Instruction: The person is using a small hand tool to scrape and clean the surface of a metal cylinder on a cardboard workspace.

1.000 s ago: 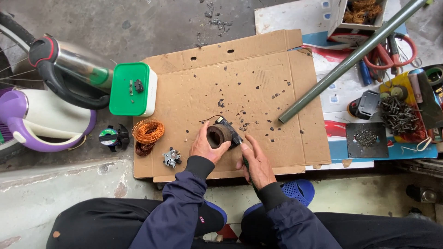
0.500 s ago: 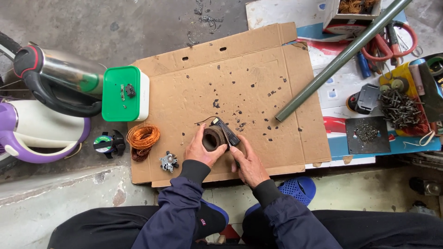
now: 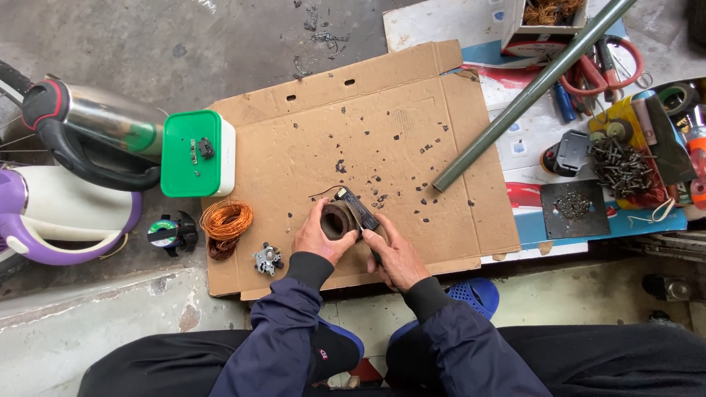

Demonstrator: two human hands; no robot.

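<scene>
Two hands: both work at the near edge of the flattened brown cardboard sheet (image 3: 382,147), which lies on the concrete floor.
Left hand (image 3: 318,239): its fingers are curled and clamped around the dark brown ring-shaped wound core (image 3: 337,220), holding it on edge.
Right hand (image 3: 397,254): its fingers are closed on the black-handled slim hand tool (image 3: 359,209), whose far end lies against the core's right side.
Core position: just past the left palm, touching the cardboard, between both hands.
Core axis: its round opening seems to face up and toward the camera; being a ring, it has no clear long side.
Tool axis: runs from the right hand up and leftward, away from the person.
Slip risk: I judge that hard pushing could make the tool skid off the core toward the left fingers.
Debris risk: black chips already dot the cardboard; more could scatter.
Further left: orange copper wire coil (image 3: 226,220), small grey metal part (image 3: 267,259).
Farther off: long grey-green metal pipe (image 3: 529,92) leans across the sheet's right corner.
</scene>
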